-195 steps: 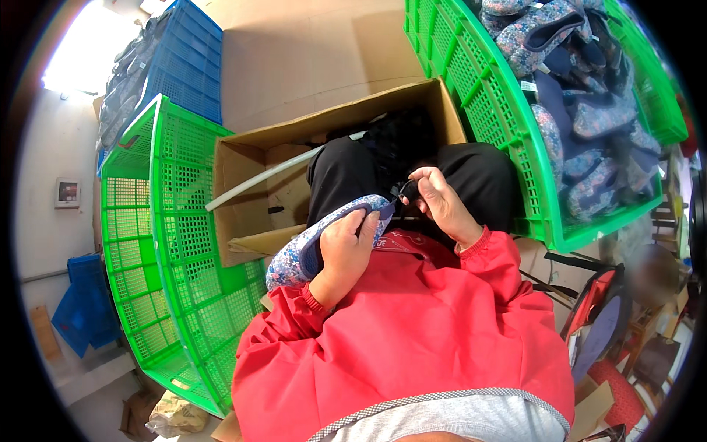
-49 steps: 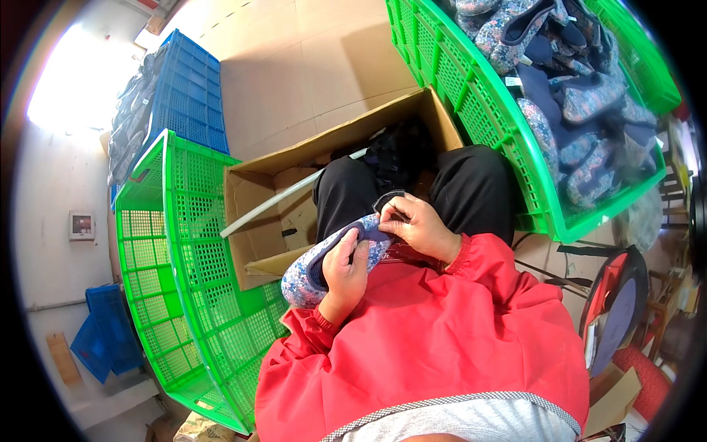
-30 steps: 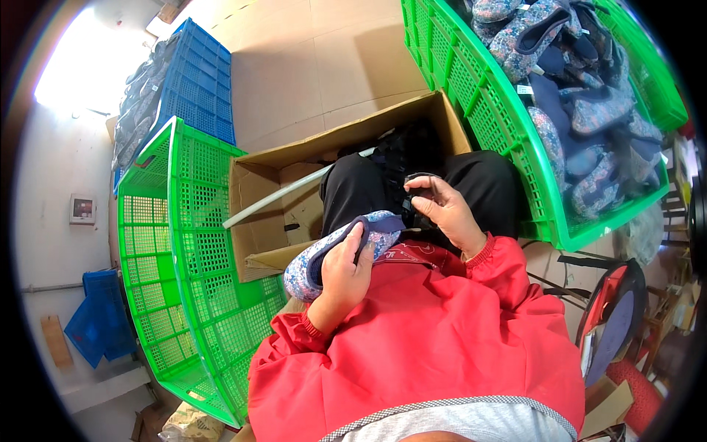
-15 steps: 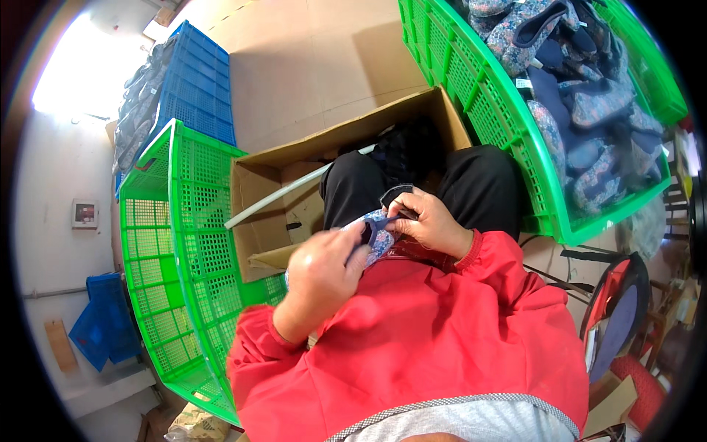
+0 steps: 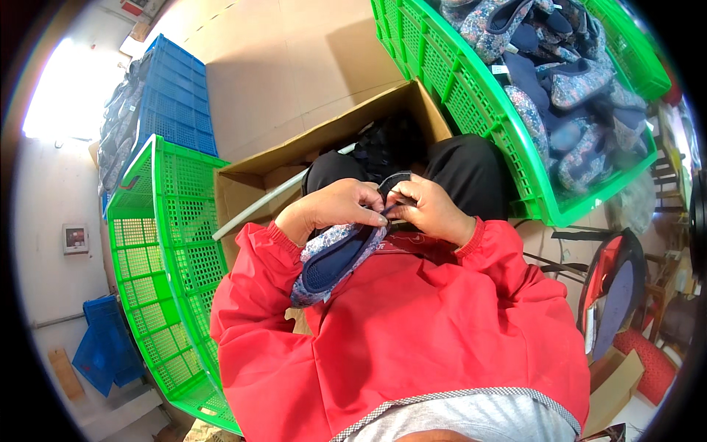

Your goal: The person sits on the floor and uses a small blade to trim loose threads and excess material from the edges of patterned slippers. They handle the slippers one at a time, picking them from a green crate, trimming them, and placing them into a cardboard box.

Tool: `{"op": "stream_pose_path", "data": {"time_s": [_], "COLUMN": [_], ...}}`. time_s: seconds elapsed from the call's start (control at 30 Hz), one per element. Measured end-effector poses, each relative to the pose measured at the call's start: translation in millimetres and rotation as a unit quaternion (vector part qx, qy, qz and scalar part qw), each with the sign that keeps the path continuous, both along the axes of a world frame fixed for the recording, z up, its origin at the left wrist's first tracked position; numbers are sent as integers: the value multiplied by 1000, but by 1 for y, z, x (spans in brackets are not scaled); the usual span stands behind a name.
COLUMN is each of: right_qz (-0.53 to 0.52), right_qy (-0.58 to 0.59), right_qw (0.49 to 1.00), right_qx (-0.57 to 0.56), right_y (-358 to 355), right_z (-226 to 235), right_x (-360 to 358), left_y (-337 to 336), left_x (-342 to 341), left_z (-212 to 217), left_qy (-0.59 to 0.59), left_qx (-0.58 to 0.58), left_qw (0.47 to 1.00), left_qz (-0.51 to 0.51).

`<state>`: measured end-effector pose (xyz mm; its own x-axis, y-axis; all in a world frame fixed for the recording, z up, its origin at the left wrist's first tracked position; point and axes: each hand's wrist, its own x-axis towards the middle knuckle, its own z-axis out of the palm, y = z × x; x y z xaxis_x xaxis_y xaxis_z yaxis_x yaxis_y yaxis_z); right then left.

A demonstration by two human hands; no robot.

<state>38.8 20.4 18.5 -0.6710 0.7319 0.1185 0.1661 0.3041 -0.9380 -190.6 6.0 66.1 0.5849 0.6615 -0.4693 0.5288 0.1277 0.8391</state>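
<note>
A floral fabric slipper [image 5: 335, 258] with a navy lining and sole hangs at a slant below my left hand [image 5: 335, 207], over my red-clad lap. The left thumb and fingers are pinched on its upper end. Close by on the right, my right hand [image 5: 434, 212] pinches a dark fabric edge of the same slipper, its fingertips almost meeting the left ones. A dark curved piece with a pale edge [image 5: 395, 179] sticks up between the hands; whether it belongs to the slipper, I cannot tell.
An open cardboard box [image 5: 324, 129] with a pale rod [image 5: 261, 204] stands before my knees. On the right, a green crate [image 5: 471, 103] is heaped with floral slippers. Another green crate [image 5: 166, 295] stands left, with a blue crate [image 5: 177, 103] of grey items behind it.
My left hand has moved up and right, toward the right hand. The slipper has turned, and its navy inside now shows below the left hand. The whole view has shifted slightly.
</note>
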Motion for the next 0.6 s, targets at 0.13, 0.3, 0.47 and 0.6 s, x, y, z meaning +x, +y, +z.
{"op": "stream_pose_path", "data": {"time_s": [0.13,0.3,0.47,0.6], "right_qz": [-24,-153,-141,31], "right_qy": [-1,65,89,54], "right_qw": [1000,972,933,940], "right_qx": [-8,-163,-320,-336], "right_y": [9,10,7,-13], "right_z": [-7,-22,-6,11], "right_x": [9,28,50,54], "left_y": [0,1,1,3], "left_x": [-2,-10,-10,-3], "left_z": [-22,-40,-34,-23], "left_qy": [-99,-88,-113,-105], "left_qx": [-55,-172,-157,-150], "left_qw": [993,976,974,971], "left_qz": [17,100,121,155]}}
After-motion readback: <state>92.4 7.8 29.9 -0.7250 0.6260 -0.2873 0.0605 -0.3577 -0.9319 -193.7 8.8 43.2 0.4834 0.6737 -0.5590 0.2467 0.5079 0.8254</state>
